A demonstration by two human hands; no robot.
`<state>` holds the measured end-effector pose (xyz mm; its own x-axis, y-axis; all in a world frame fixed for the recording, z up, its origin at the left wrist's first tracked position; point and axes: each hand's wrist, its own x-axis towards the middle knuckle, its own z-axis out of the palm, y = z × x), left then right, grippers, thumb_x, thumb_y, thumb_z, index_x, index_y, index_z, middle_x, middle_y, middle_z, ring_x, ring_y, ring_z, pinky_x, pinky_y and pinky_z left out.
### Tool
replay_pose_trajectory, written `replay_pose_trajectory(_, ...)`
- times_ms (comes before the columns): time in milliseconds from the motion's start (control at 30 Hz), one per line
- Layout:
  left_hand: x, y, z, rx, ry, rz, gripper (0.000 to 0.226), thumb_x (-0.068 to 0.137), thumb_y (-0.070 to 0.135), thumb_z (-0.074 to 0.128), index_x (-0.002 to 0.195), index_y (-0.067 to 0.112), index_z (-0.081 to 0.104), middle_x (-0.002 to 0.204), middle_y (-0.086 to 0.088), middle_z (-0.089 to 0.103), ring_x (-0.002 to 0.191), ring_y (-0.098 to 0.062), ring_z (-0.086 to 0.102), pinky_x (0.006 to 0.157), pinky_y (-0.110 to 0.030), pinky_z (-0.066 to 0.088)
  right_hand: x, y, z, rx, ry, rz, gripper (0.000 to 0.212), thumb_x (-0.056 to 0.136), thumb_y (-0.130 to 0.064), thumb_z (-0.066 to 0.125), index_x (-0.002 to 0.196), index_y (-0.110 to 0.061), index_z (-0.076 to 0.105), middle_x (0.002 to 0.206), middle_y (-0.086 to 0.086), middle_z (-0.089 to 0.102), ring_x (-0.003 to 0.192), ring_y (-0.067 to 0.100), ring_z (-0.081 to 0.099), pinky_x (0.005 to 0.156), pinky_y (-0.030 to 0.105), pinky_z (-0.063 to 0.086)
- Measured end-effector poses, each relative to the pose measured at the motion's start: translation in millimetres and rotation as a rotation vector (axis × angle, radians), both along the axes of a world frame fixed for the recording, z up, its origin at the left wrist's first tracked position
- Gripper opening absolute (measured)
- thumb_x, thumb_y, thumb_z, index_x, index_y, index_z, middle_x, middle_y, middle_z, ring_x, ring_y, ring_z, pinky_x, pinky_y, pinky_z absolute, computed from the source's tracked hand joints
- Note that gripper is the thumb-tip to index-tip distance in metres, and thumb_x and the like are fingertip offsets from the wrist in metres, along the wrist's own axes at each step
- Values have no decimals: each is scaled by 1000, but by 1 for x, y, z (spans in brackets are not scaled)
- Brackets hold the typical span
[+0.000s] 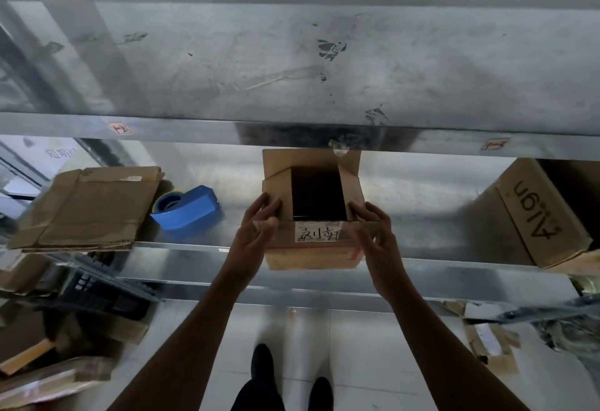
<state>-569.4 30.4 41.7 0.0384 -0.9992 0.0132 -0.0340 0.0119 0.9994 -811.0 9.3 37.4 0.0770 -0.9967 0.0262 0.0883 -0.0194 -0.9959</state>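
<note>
Cardboard box [311, 255] first, since both hands are on it: it stands open on the middle shelf [422, 190] of a steel rack, right at the front edge and roughly centred in my feed.

The biggest thing in view is the rack. Its upper shelf [292, 63] fills the top half of the view, grey and scuffed with dark marks. On the middle shelf, far to the right and well apart from my box, a large carton [532, 216] lies on its side with "Align" printed on it. On the left end of that shelf lies a stack of flattened cardboard [94, 206], overhanging the front edge. Just beside it, between the stack and my box, sits a blue tape dispenser [188, 209].

The box is smaller than the carton. Its flaps are up and spread, and its inside looks dark. Its front flap is folded down toward me.

My left hand [256, 232] grips the box at the near left corner, fingers curled over the left flap and thumb on the front flap. My right hand [373, 229] is at the near right corner. Its fingers are bent and spread, and the fingertips touch the right flap. Whether it truly pinches the flap I cannot tell.

Smallest is a white label [319, 232] with handwritten characters, stuck on the front flap between my hands.
</note>
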Motion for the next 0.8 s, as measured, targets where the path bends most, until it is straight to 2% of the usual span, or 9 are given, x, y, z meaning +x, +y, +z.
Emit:
replay_pose_trajectory(100,-5,2,-3,-10,19,29,63,80,77,57,135,45,56,153,-2,41,136,-26,48,105,-49,49,-2,-3,5,4,-4,37,79,72,-74,73,131,-23,60,145,0,38,122,13,61,84,33,61)
replay_pose_trajectory(233,-10,8,-9,0,6,4,101,79,74,62,152,12,28,137,-3,59,121,-23,62,89,-38,58,-10,-7,7,-34,92,126,87,71,-82,66,126,-14,62,146,-14,31,120,0,59,82,25,59)
replay_pose_trajectory(333,-13,3,-6,17,41,67,102,76,76,62,149,12,31,131,-11,56,112,-20,66,82,-30,58,-11,-13,5,-33,160,113,64,78,-74,65,114,-21,69,144,-18,32,122,6,58,84,29,61)
replay_pose_trajectory(433,-17,-4,-8,38,36,141,88,79,67,61,145,14,39,124,-13,61,106,-21,68,79,-30,59,-9,-17,2,-20,154,71,38,90,-51,61,109,-20,71,144,-12,34,116,10,63,80,29,62)
replay_pose_trajectory(500,-17,-6,-10,52,48,178,76,80,62,59,141,18,45,124,-13,62,106,-23,69,80,-33,60,-6,-20,-2,-15,162,37,40,90,-44,60,113,-12,68,146,-7,32,112,7,65,77,27,61)
replay_pose_trajectory(567,-16,-8,-11,54,21,204,55,84,60,61,128,28,55,129,-13,59,107,-25,68,81,-39,61,-2,-22,-8,17,152,-2,45,86,-45,64,116,-12,67,147,-6,30,114,15,65,76,29,62)
replay_pose_trajectory(633,-17,-9,-9,43,-45,241,34,90,52,64,112,27,62,134,-10,54,110,-27,66,79,-37,62,2,-24,-15,57,150,-50,52,83,-49,67,118,-10,64,144,-8,30,117,22,63,74,29,63)
replay_pose_trajectory(700,-18,-12,-9,1,-168,297,34,88,41,64,109,14,63,131,-4,51,113,-26,62,77,-33,62,5,-25,-19,29,205,-88,48,82,-58,68,117,-26,59,139,-5,34,121,25,58,75,31,64)
replay_pose_trajectory(800,-17,-19,-8,9,-277,377,51,90,29,71,134,19,48,136,-4,41,112,-19,56,85,-39,60,3,-30,-22,0,249,-97,49,79,-61,72,118,-58,44,138,-3,38,126,23,53,80,43,64)
